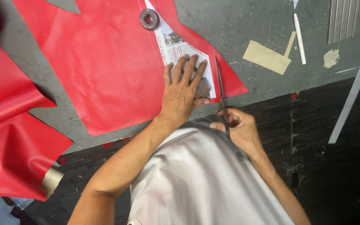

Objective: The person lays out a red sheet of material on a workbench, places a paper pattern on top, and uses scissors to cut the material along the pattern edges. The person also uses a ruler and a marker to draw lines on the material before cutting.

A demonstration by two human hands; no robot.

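Observation:
A large sheet of red material (pixel 105 62) lies on a grey worktable (pixel 246 21). A strip of printed newspaper (pixel 171 48) rests on it as a pattern, with a round metal ring weight (pixel 149 18) at its far end. My left hand (pixel 182 93) presses flat on the near end of the paper, fingers spread. My right hand (pixel 238 129) grips black scissors (pixel 221 93) at the table's near edge; the blades point away from me and run along the red sheet just right of the paper.
More red material (pixel 9 137) hangs off the table at the left. A white marking stick (pixel 299 37), a tan paper scrap (pixel 266 57) and a ribbed metal piece (pixel 343 18) lie at the far right. A pale bar (pixel 355 87) leans over the dark floor.

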